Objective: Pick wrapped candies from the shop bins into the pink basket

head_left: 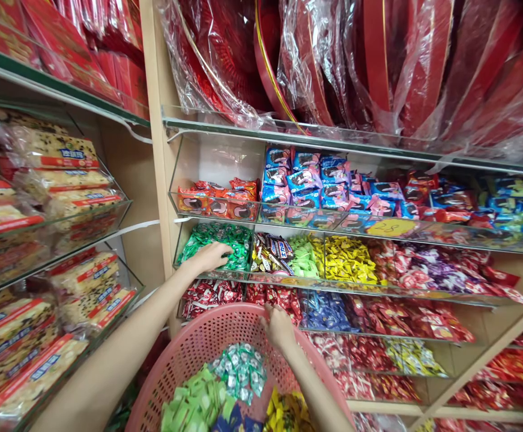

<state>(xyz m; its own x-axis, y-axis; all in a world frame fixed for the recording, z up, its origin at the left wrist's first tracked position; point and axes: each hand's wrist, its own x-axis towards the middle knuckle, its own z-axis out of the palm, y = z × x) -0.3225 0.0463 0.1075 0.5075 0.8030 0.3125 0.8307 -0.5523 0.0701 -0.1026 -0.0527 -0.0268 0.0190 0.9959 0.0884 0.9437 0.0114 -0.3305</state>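
My left hand [211, 257] reaches into a shelf compartment of green-wrapped candies [236, 233]. Its fingers lie stretched over the wrappers, and the undersides of the fingertips are hidden. With my right hand [280, 329] I grip the far rim of a pink perforated plastic basket [184, 336]. Inside the basket lie separate heaps: shiny green-and-white wrapped candies [242, 371], light green packets [196, 399], yellow packets [288, 413] and dark blue packets [236, 420]. Beside the left hand's compartment are chocolate bars [274, 249] and more light green packets [304, 257].
Glass-fronted shelves hold yellow candies [349, 259], blue-and-pink snack packs [304, 177] and red packets [229, 195]. Wrapped puffed bars [72, 153] fill the left shelves. Plastic-wrapped red items [288, 60] stand overhead. A wooden upright [155, 120] divides the shelving.
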